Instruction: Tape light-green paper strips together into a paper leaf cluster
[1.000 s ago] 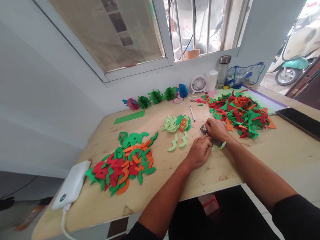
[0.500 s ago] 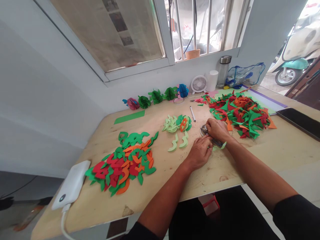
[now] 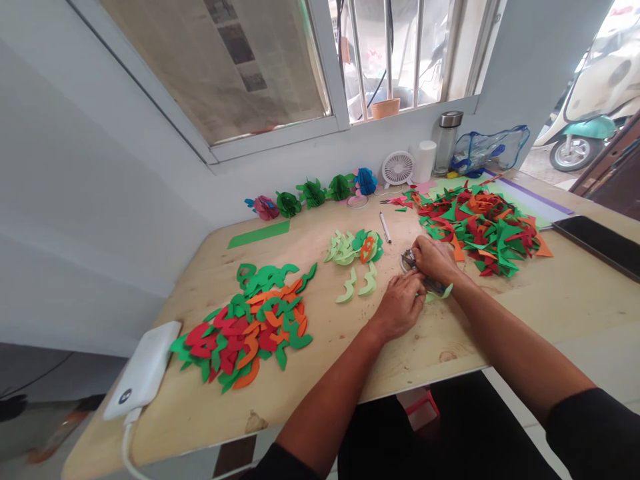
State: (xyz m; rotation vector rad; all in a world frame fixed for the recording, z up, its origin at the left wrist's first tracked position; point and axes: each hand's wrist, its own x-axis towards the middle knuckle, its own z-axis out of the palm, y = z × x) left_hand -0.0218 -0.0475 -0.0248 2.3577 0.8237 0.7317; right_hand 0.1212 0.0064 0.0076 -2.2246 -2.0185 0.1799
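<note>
My right hand (image 3: 436,259) is closed over a small metal hand tool (image 3: 407,260) on the table; its silvery, looped end sticks out to the left, and its exact kind is hidden under my fingers. My left hand (image 3: 400,301) lies against it, fingers bent together at the tool's near side. From under my hands pokes a pale green paper cut-out (image 3: 443,294), which my left fingertips seem to pinch. Two loose wavy pale green cut-outs (image 3: 369,280) rest to the left, below a small stack of pale green pieces (image 3: 341,247) and a green and orange paper piece (image 3: 369,247).
At left lies a heap of green, red and orange cut-outs (image 3: 250,327), beside a white power bank (image 3: 143,370). Paper scraps (image 3: 485,227) pile up on the right near a phone (image 3: 603,245). A pen (image 3: 385,228), a fan (image 3: 399,169) and paper turtles (image 3: 313,192) stand farther back.
My right hand has shifted very slightly on the metal tool. Everything else stays where it was.
</note>
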